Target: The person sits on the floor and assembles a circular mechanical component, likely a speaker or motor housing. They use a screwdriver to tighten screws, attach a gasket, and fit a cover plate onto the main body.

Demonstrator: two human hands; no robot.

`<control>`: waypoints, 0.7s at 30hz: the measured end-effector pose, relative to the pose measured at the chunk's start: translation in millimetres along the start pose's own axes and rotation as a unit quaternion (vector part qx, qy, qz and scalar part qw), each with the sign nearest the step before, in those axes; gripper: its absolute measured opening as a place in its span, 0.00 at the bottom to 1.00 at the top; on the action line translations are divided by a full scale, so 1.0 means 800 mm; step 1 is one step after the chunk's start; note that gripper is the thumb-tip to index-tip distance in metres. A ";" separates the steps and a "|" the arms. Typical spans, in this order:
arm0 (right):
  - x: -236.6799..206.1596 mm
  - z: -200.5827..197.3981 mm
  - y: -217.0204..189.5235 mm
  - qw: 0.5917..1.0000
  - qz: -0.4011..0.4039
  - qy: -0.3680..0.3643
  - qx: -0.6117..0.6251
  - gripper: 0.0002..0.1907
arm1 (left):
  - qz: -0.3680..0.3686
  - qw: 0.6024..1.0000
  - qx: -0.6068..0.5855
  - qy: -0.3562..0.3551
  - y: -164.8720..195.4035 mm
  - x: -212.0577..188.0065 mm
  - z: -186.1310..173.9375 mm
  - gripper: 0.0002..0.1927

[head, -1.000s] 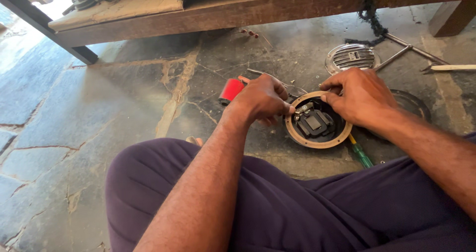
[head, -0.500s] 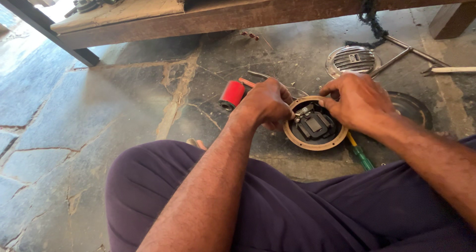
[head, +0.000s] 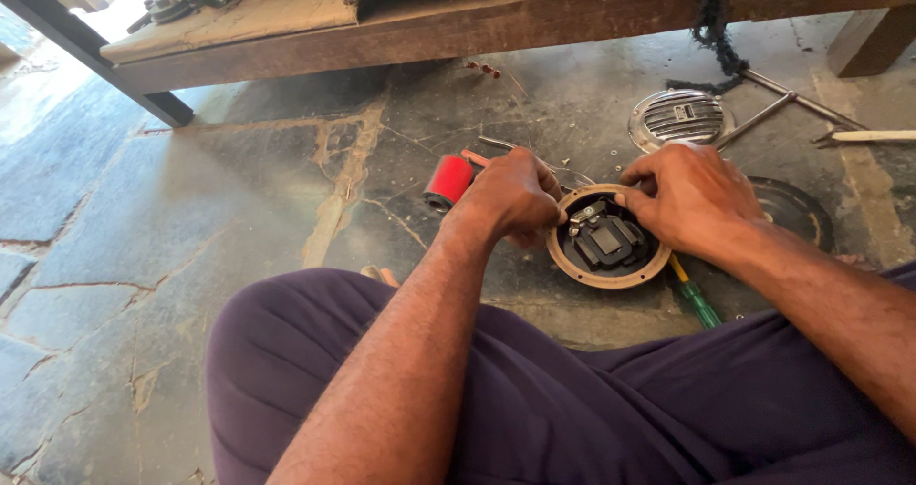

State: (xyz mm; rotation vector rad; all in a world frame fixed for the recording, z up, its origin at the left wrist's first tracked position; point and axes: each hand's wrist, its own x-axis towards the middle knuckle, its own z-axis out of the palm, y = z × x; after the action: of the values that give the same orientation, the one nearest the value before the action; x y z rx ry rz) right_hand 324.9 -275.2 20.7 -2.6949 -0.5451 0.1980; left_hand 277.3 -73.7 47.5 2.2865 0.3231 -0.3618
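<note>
A round housing with a tan rim and a dark block of parts inside lies flat on the stone floor, just in front of the seated person's crossed legs, between the 2 hands.

The left hand sits at the housing's left edge, fingers curled in tight over the rim; the fingertips are tucked under the knuckles, so whether they pinch a small part cannot be told. The left forearm runs up from the lower middle of the view, wrist straight, back of the hand upward.

The right hand covers the housing's upper right rim, fingers bent and close together, pressing down on the edge; the thumb points left toward the dark block. It grips the rim rather than lifting it. The right forearm enters from the lower right corner and slopes up to the left.

A green-handled screwdriver lies on the floor just below the housing, partly under the right wrist. A red cylinder lies just left of the left hand. A slotted metal grille, round and grey, lies behind the right hand, with thin metal rods to its right. A dark disc shows beside the right wrist. A wooden bench crosses the top of the view.
</note>
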 end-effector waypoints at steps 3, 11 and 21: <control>0.002 -0.001 0.005 1.000 0.011 0.020 0.000 0.22 | 0.018 1.000 -0.015 -0.004 -0.008 0.005 -0.002 0.08; 0.035 -0.032 0.108 0.974 0.122 -0.111 -0.158 0.38 | -0.026 0.996 -0.053 0.074 -0.022 0.018 -0.007 0.13; 0.056 0.010 0.150 0.959 0.127 -0.143 -0.210 0.51 | -0.023 0.994 -0.097 0.045 -0.031 0.026 -0.002 0.15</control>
State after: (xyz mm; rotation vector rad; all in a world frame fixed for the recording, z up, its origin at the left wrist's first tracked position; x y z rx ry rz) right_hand 405.4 -357.2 -36.7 -3.1739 -0.3466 0.6138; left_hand 288.3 -53.5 24.6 2.1115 0.4377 -0.2403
